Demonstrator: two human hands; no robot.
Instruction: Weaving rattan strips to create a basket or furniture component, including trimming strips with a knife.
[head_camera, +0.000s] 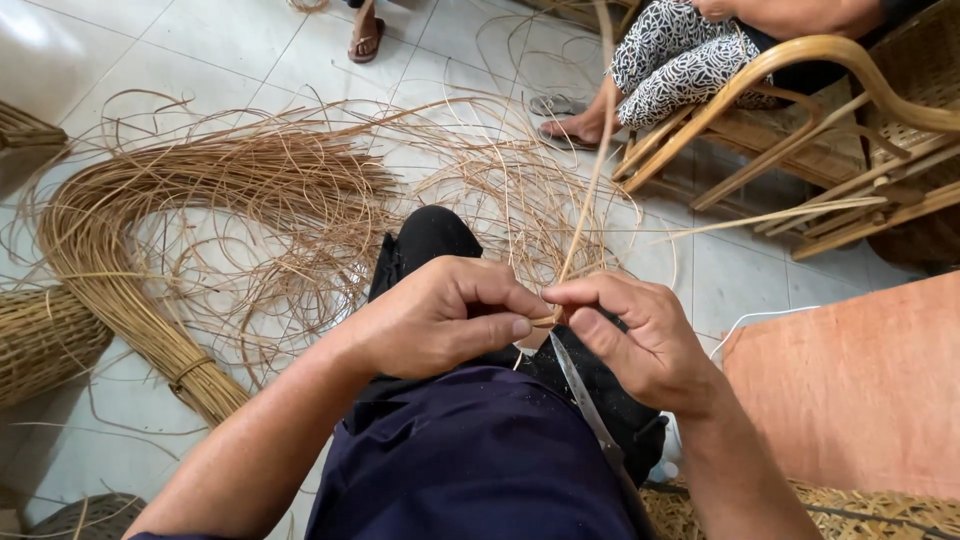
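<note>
- Left hand (440, 315) and right hand (630, 335) pinched a thin rattan strip (590, 190) above the lap; a knife blade (585, 395) lay under the right.
- A woven basket (40, 340) sat left; contents unclear.
- Loose rattan strands (250, 190) covered the tiled floor (200, 40); a wooden chair (800, 110) stood right.

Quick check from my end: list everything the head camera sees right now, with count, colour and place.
rattan strip: one, pale tan, pinched between both hands, running up and away
knife blade: one, grey metal, under the right hand, pointing toward the lap
bundle of rattan strands: one, tan, tied, curving across the floor at left
loose rattan strands: many, tan, tangled on the floor ahead
woven baskets: at least two, brown, left edge
wooden chair: one, light brown, upper right, another person seated in it
tiled floor: pale grey
orange surface: one, right side
left hand: gripping the strip
right hand: gripping the strip, over the blade
</note>
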